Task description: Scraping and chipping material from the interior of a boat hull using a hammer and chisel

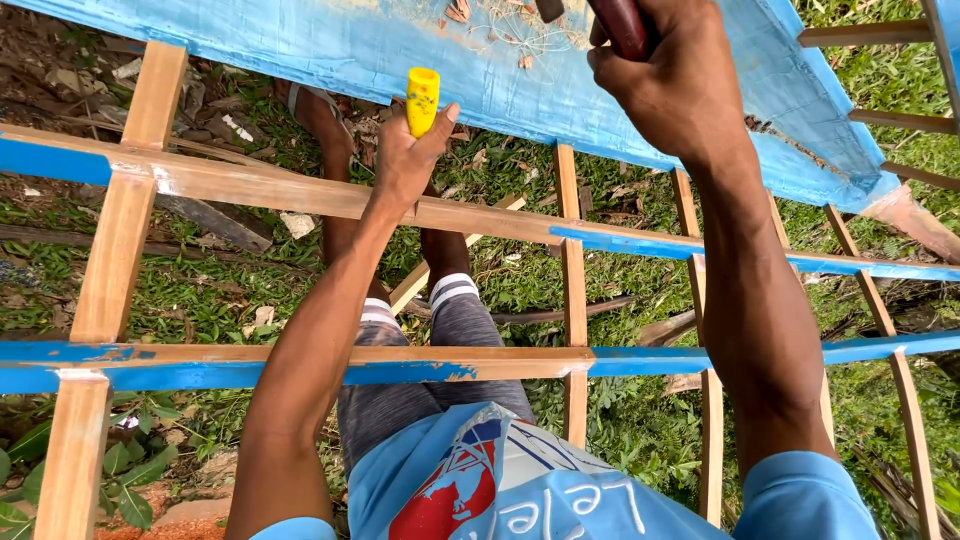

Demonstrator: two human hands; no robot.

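My left hand (405,160) gripping yellow chisel handle (423,98); right hand (665,75) closed round dark mallet handle (620,25). Keep chisel steady against blue panel (330,45), strike square.

There is a single view, from a camera worn on the person's head, looking steeply down past the chest and both raised forearms through an open wooden frame (330,197) to grass (610,420) well below. It sits close to the arms, and the upper edge cuts off the top of the right hand (670,75), so what lies above is probably out of frame.
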